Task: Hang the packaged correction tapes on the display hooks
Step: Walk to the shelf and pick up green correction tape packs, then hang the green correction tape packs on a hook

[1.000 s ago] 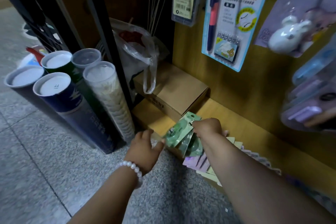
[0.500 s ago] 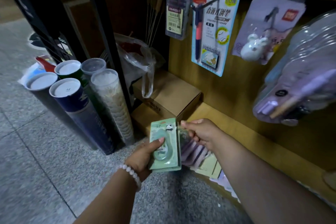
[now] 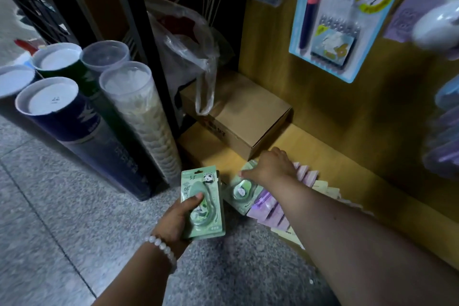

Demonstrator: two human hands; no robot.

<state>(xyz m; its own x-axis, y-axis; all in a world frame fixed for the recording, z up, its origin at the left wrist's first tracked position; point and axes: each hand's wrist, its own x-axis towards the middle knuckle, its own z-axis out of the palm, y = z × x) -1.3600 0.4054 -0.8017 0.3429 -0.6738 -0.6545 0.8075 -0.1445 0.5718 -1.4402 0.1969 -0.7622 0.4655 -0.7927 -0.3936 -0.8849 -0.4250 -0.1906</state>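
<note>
My left hand (image 3: 177, 221) holds a green panda correction tape package (image 3: 197, 182) upright over the floor, thumb across its blister. My right hand (image 3: 272, 165) reaches down to a row of packages lying on the low wooden shelf (image 3: 347, 169). Its thumb and fingers close on the top edge of a second green correction tape package (image 3: 242, 192), and the fingertips are hidden behind the hand. Purple packages (image 3: 267, 208) and pale yellow ones (image 3: 326, 190) lie fanned out behind it. No empty display hook is visible.
A cardboard box (image 3: 238, 117) sits on the shelf just behind my right hand, with a clear plastic bag (image 3: 188, 45) drooping over it. Several tall tubes (image 3: 57, 109) stand on the grey floor at left. A blue pen pack (image 3: 330, 20) and other goods hang on the wooden panel.
The view tilted back down. My right hand let go of the package my left hand now holds alone and dropped to the shelf row, onto a second green package.
</note>
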